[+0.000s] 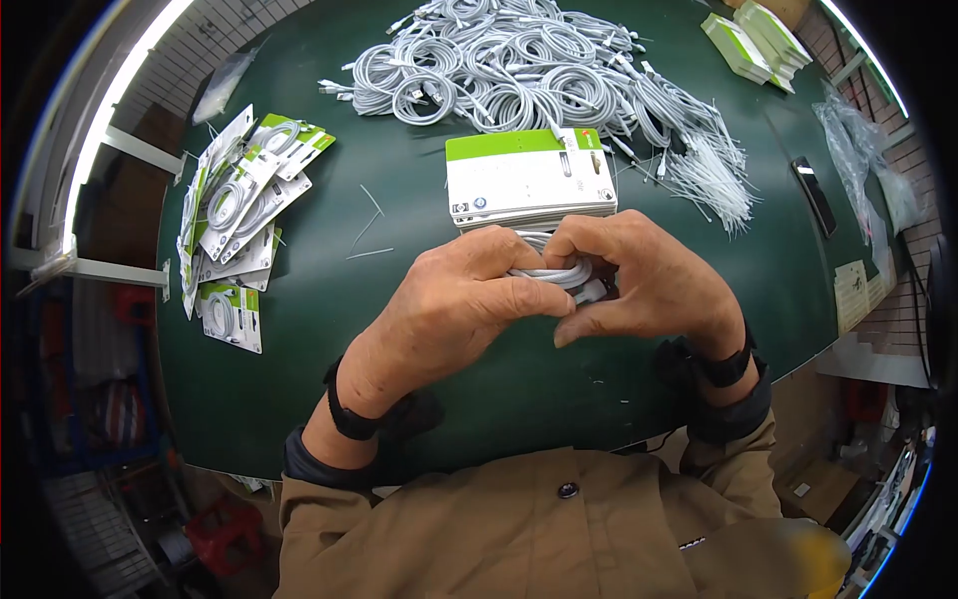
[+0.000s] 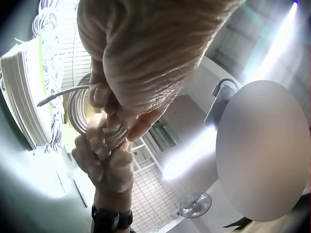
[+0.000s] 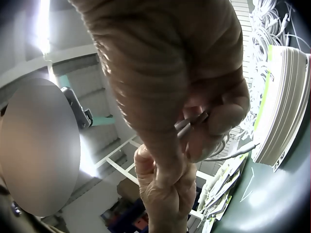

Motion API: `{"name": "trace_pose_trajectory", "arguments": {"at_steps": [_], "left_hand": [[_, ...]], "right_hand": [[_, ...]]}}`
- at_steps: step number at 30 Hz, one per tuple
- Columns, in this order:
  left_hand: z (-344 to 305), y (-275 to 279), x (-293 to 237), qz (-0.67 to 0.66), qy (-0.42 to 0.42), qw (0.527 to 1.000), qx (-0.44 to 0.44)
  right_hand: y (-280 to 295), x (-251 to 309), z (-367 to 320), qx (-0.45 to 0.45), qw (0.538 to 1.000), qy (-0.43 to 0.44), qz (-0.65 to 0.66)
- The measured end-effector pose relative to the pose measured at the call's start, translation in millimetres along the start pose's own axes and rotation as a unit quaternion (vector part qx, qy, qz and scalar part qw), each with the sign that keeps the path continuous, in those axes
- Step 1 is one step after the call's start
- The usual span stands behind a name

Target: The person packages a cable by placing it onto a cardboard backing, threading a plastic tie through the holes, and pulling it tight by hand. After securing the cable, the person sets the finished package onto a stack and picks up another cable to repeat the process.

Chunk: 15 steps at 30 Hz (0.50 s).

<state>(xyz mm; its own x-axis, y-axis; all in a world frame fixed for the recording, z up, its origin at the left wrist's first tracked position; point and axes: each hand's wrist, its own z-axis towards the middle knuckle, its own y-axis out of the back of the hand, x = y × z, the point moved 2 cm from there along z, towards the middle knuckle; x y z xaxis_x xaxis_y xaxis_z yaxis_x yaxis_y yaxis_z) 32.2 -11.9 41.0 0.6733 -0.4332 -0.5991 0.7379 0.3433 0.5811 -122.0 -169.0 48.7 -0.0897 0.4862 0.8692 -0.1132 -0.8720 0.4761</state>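
A coiled white cable [image 1: 547, 274] is held between both hands, close in front of the stack of cards. My left hand [image 1: 444, 299] grips the coil from its left side, thumb laid across the front. From the other side my right hand [image 1: 664, 280] pinches the coil with bent fingers, next to a pale connector [image 1: 591, 292]. In the left wrist view the loops of the coil [image 2: 77, 110] show beyond the fingers, and a cable end [image 2: 48, 99] sticks out toward the stack. Parts of the coil are hidden behind the fingers.
Flat white-and-green cards [image 1: 529, 188] are stacked just beyond the hands. A heap of coiled cables [image 1: 499, 70] lies at the back, with thin white ties [image 1: 714, 180] on its right. Carded cables [image 1: 235, 215] pile up at left. A phone [image 1: 815, 197] lies at right.
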Motion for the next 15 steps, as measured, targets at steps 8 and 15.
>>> {"name": "trace_pose_trajectory", "arguments": {"at_steps": [8, 15], "left_hand": [[1.4, 0.4, 4.1, -0.012, 0.023, 0.999, 0.028], [0.9, 3.4, 8.4, -0.015, -0.01, 1.0, 0.005]], "right_hand": [[0.4, -8.5, -6.1, -0.031, 0.999, -0.006, -0.001], [-5.2, -6.9, -8.3, -0.115, 0.99, 0.053, -0.056]]}}
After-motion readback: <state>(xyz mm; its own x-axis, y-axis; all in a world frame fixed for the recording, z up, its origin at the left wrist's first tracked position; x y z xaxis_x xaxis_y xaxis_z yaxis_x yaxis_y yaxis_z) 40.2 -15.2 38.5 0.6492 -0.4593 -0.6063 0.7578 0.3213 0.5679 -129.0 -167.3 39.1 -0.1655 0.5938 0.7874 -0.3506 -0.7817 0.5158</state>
